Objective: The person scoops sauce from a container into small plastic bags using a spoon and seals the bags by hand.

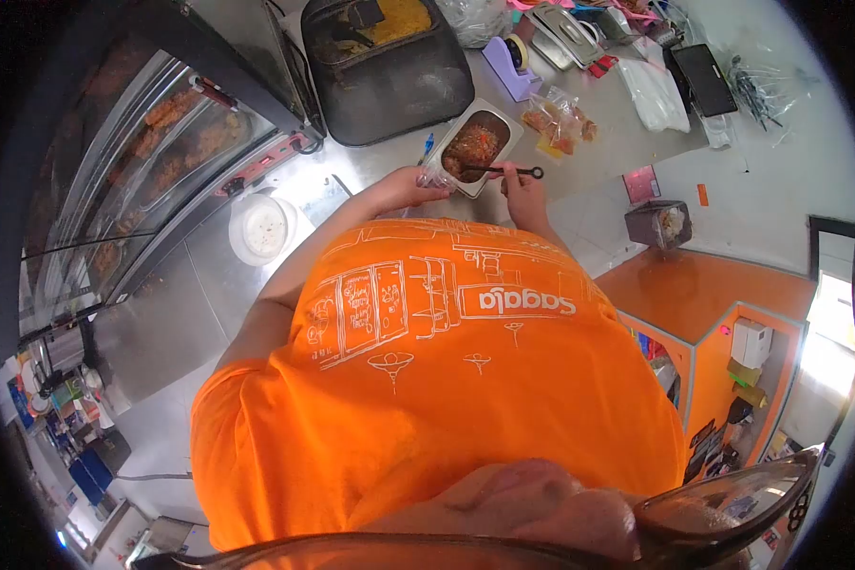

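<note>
My right hand (523,193) is closed around the dark handle of a spoon (487,169), whose far end dips into red, chunky sauce (475,144). The sauce sits in a deep rectangular pan (510,140) on the counter in front of me. At the pan's near left corner, my left hand (410,188) pinches a small clear plastic bag (435,179). Small clear bags with reddish and yellow contents (560,123) lie to the right of the pan.
A large black pan (389,104) stands behind on the left, near a purple tape dispenser (513,68). A glass display case (190,123) with fried food and a white round tub (261,228) are at left. White plastic bags (654,90) and a dark phone-like slab (705,80) lie right.
</note>
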Tool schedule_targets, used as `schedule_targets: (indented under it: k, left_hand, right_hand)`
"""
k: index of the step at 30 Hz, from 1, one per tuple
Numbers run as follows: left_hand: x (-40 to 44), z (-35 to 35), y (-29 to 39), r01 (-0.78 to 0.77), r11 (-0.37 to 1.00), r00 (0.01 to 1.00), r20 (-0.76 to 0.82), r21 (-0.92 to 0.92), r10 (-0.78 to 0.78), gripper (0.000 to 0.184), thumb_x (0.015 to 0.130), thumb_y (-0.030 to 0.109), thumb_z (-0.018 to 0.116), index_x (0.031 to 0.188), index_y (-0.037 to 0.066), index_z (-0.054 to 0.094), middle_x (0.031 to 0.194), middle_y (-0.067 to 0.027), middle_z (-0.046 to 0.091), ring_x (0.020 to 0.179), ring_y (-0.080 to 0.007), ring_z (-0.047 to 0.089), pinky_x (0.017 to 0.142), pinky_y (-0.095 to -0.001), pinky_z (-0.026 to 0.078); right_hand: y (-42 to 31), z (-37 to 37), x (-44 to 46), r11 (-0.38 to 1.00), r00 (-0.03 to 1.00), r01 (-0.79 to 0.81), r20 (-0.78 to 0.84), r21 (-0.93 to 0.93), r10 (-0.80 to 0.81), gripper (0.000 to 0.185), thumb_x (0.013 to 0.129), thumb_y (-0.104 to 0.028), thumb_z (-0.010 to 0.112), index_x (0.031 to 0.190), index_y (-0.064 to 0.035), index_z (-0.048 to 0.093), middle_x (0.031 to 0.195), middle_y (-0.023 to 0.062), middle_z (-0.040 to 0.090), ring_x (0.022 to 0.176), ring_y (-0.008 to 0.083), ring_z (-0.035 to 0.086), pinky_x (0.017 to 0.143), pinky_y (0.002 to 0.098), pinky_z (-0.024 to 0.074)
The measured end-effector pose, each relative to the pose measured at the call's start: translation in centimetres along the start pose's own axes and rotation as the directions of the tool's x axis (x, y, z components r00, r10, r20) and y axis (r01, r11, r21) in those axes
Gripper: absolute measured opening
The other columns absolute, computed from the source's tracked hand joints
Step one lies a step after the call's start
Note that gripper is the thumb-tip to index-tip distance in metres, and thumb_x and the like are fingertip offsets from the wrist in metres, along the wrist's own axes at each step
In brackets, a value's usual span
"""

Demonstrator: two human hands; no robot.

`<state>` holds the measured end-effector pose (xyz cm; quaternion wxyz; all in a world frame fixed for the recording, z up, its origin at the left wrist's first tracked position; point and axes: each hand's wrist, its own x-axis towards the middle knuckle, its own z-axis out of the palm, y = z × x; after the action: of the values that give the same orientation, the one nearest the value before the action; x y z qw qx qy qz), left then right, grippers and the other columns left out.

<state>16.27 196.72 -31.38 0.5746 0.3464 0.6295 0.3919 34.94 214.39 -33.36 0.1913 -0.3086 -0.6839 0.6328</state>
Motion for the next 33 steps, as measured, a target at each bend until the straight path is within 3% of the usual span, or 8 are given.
schedule_targets:
  k: [3, 6, 9, 15, 18, 21, 27, 33]
  left_hand:
    - [-0.1, 0.1, -0.2, 0.003, 0.998, 1.0, 0.0, -0.06, -0.003, 0.029, 0.089, 0.029, 0.066, 0.113, 0.012, 0.064, 0.088, 0.0043, 0.061, 0.075, -0.0071, 0.048, 0.067, -0.0247, 0.041]
    - [0.0, 0.2, -0.2, 0.002, 0.997, 1.0, -0.001, -0.073, -0.002, 0.026, 0.09, 0.028, 0.066, 0.111, 0.013, 0.064, 0.086, 0.0053, 0.06, 0.074, -0.0068, 0.047, 0.065, -0.0243, 0.04]
    - [0.3, 0.2, -0.9, -0.004, 0.998, 1.0, 0.019, -0.056, 0.005, 0.025, 0.092, 0.027, 0.064, 0.111, 0.012, 0.062, 0.089, 0.0042, 0.06, 0.075, -0.0075, 0.049, 0.066, -0.0249, 0.04]
    - [-1.2, 0.8, 1.1, 0.008, 0.977, 1.0, 0.024, -0.211, -0.003, 0.025, 0.093, 0.025, 0.063, 0.112, 0.009, 0.06, 0.092, 0.0022, 0.062, 0.078, -0.0082, 0.052, 0.069, -0.0254, 0.04]
    - [-1.5, 0.7, 2.0, 0.043, 0.987, 0.999, 0.03, -0.156, -0.038, 0.028, 0.092, 0.025, 0.064, 0.113, 0.008, 0.059, 0.096, 0.001, 0.063, 0.083, -0.0088, 0.055, 0.074, -0.0267, 0.043]
    - [-1.7, 0.5, 1.9, -0.061, 0.984, 0.998, 0.01, -0.165, 0.064, 0.03, 0.091, 0.025, 0.066, 0.114, 0.007, 0.059, 0.1, 0.0003, 0.064, 0.09, -0.0098, 0.057, 0.082, -0.0282, 0.044]
    - [-0.7, -0.9, 1.6, -0.195, 0.979, 0.979, -0.047, 0.053, 0.198, 0.032, 0.089, 0.025, 0.068, 0.113, 0.006, 0.061, 0.101, -0.0016, 0.065, 0.092, -0.0106, 0.06, 0.084, -0.0271, 0.046]
    - [0.7, -0.8, 2.5, -0.207, 0.955, 0.957, -0.161, 0.212, 0.243, 0.035, 0.083, 0.027, 0.074, 0.106, 0.006, 0.062, 0.088, -0.0041, 0.065, 0.079, -0.0119, 0.06, 0.072, -0.0277, 0.048]
  right_hand:
    - [-2.8, 0.7, -1.2, 0.965, 0.974, 0.215, 0.106, -0.149, -0.201, 0.025, 0.098, -0.021, 0.054, 0.099, -0.0011, 0.068, 0.085, 0.007, 0.069, 0.07, 0.0121, 0.061, 0.064, 0.0257, 0.0488]
    - [-1.3, 1.3, -1.4, 0.962, 0.96, 0.257, 0.139, -0.09, -0.243, 0.021, 0.096, -0.019, 0.057, 0.098, -0.0019, 0.069, 0.085, 0.0083, 0.068, 0.08, 0.016, 0.065, 0.071, 0.0275, 0.0516]
    - [-1.8, 1.0, -1.3, 0.879, 0.917, 0.387, 0.218, -0.277, -0.334, 0.019, 0.094, -0.018, 0.058, 0.097, -0.0027, 0.069, 0.085, 0.0088, 0.068, 0.08, 0.0165, 0.066, 0.071, 0.0279, 0.0516]
    - [-1.4, 1.7, -0.6, 0.937, 0.955, 0.283, -0.035, -0.204, -0.296, 0.029, 0.097, -0.025, 0.053, 0.094, 0.0003, 0.068, 0.085, 0.0095, 0.069, 0.067, 0.0148, 0.062, 0.061, 0.0275, 0.049]
    - [-0.6, 0.4, 0.5, 0.955, 0.972, -0.172, -0.114, 0.243, 0.204, 0.031, 0.101, -0.024, 0.045, 0.099, -0.0009, 0.066, 0.087, 0.0091, 0.067, 0.057, 0.0093, 0.049, 0.052, 0.0234, 0.0388]
    - [0.2, -0.4, 0.8, 0.876, 0.937, -0.168, -0.204, 0.451, 0.285, 0.032, 0.101, -0.026, 0.044, 0.104, 0.0005, 0.063, 0.087, 0.0096, 0.067, 0.054, 0.0069, 0.04, 0.048, 0.0234, 0.0313]
    - [-2.3, -2.5, 0.2, 0.856, 0.948, 0.049, -0.293, 0.515, 0.122, 0.034, 0.101, -0.029, 0.046, 0.102, 0.002, 0.061, 0.086, 0.0111, 0.066, 0.054, 0.0081, 0.042, 0.049, 0.0241, 0.0333]
    - [-3.6, -3.0, 0.0, 0.798, 0.945, 0.043, -0.284, 0.601, 0.163, 0.032, 0.101, -0.028, 0.046, 0.104, 0.0011, 0.058, 0.085, 0.0105, 0.066, 0.055, 0.0087, 0.043, 0.048, 0.0236, 0.0323]
